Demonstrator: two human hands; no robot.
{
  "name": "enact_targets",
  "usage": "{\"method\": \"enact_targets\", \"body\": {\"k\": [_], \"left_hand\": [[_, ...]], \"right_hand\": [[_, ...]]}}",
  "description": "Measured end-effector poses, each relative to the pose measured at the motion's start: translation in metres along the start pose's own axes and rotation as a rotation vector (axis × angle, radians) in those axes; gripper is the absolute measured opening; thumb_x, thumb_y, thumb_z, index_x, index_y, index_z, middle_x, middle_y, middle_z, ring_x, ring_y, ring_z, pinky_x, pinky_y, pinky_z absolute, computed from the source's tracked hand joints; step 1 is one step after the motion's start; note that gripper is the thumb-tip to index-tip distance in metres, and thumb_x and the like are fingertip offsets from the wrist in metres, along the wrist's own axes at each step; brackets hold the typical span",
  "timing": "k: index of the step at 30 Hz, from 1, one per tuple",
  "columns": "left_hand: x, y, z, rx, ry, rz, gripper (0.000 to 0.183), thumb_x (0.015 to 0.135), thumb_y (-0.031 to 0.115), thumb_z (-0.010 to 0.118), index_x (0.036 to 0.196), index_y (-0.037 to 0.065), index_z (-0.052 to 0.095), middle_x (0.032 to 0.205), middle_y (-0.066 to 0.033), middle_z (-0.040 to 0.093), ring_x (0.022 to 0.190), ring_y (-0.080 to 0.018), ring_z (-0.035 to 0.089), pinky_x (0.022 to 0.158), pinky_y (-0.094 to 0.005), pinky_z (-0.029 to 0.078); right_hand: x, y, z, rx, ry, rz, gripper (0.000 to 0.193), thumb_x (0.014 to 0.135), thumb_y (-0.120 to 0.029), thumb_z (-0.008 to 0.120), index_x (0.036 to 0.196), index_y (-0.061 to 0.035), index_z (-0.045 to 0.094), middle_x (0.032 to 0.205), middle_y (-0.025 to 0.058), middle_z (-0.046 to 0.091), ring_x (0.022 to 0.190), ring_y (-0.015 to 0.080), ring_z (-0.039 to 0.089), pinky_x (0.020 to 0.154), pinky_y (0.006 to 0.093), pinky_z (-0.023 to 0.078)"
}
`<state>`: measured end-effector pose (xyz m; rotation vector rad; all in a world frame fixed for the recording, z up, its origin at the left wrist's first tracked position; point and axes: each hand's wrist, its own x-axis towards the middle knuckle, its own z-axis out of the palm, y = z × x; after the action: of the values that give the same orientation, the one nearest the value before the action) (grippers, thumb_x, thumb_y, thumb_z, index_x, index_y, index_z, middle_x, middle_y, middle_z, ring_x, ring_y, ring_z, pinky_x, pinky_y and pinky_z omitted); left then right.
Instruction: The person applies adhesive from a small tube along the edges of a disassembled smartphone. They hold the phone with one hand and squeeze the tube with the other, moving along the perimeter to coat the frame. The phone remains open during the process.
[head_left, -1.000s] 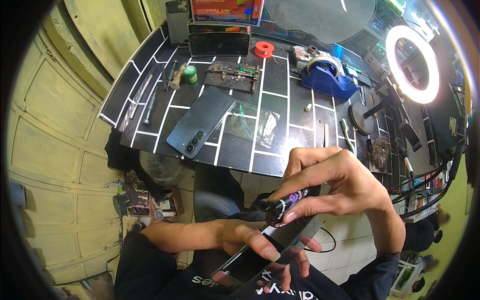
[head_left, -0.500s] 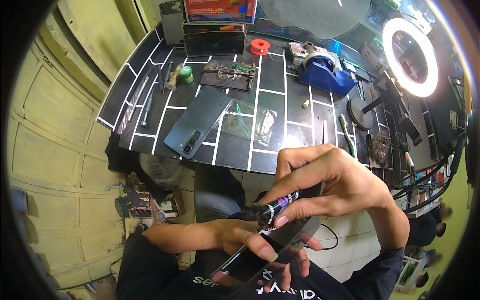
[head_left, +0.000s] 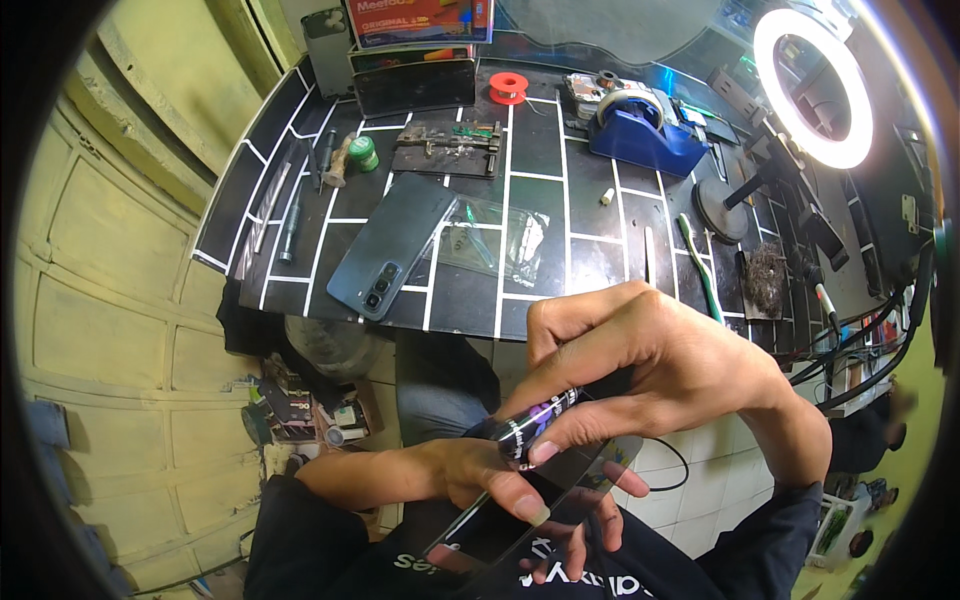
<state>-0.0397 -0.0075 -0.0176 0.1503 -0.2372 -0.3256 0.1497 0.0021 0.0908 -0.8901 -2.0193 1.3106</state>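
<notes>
My left hand (head_left: 482,474) is closed round a dark glossy phone (head_left: 546,488), thumb on the near face and fingers curling past the far edge. The phone is tilted in front of my chest. Between the thumb and fingers of my right hand (head_left: 650,365) is a small dark bottle (head_left: 535,428) with purple and white print. It slants down to the left, its lower end close to my left hand and the phone's upper edge. Whether that end touches the phone cannot be made out. Another phone, blue-grey (head_left: 395,240), lies back up on the bench.
On the black bench (head_left: 540,205) lie a clear plastic bag (head_left: 490,240), a metal holder (head_left: 450,150), a green jar (head_left: 363,154), a red solder spool (head_left: 508,88) and a green brush (head_left: 700,265). A blue tape dispenser (head_left: 645,143) and lit ring lamp (head_left: 765,90) stand at the right.
My right hand and the bottle have shifted slightly left, and the bottle's lower end sits closer to my left hand. The whole view has moved a little. Both grips stay the same.
</notes>
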Motion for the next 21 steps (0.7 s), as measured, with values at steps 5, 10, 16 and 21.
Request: {"method": "enact_targets", "body": {"k": [5,10,16,21], "left_hand": [[-0.001,0.000,0.002,-0.028,0.000,0.019,0.100,0.077,0.027,0.077,0.153,0.001,0.017,0.126,-0.0229,0.050,0.104,-0.0321,0.066,0.077,-0.0405,0.056],[0.004,-0.017,-0.016,-0.116,-0.090,0.034,0.099,0.079,0.024,0.076,0.153,0.001,0.014,0.128,-0.0228,0.049,0.105,-0.0329,0.065,0.078,-0.0410,0.056],[0.000,0.003,0.007,-0.048,-0.011,0.015,0.098,0.080,0.022,0.075,0.154,0.002,0.014,0.130,-0.0223,0.048,0.107,-0.0348,0.064,0.079,-0.0425,0.057],[0.002,-0.004,-0.005,-0.072,-0.087,0.012,0.097,0.079,0.020,0.074,0.154,0.002,0.015,0.131,-0.0220,0.048,0.106,-0.0366,0.063,0.080,-0.0440,0.057]], "right_hand": [[0.003,0.006,0.004,0.032,-0.009,-0.042,0.029,0.077,-0.012,0.083,0.104,-0.0024,0.077,0.079,0.0061,0.060,0.072,0.0170,0.057,0.062,0.0313,0.045],[0.002,0.006,0.007,0.057,-0.003,-0.065,0.029,0.077,-0.011,0.083,0.104,-0.0019,0.076,0.080,0.0072,0.062,0.073,0.0176,0.058,0.061,0.0311,0.045],[0.004,0.006,0.006,0.076,0.019,-0.042,0.029,0.076,-0.009,0.084,0.103,0.0003,0.076,0.081,0.0072,0.065,0.074,0.0173,0.059,0.065,0.0317,0.046],[-0.001,-0.005,-0.008,0.090,0.168,0.020,0.030,0.079,-0.010,0.083,0.102,0.0039,0.071,0.093,0.0091,0.066,0.087,0.0163,0.062,0.078,0.0300,0.049]]}}
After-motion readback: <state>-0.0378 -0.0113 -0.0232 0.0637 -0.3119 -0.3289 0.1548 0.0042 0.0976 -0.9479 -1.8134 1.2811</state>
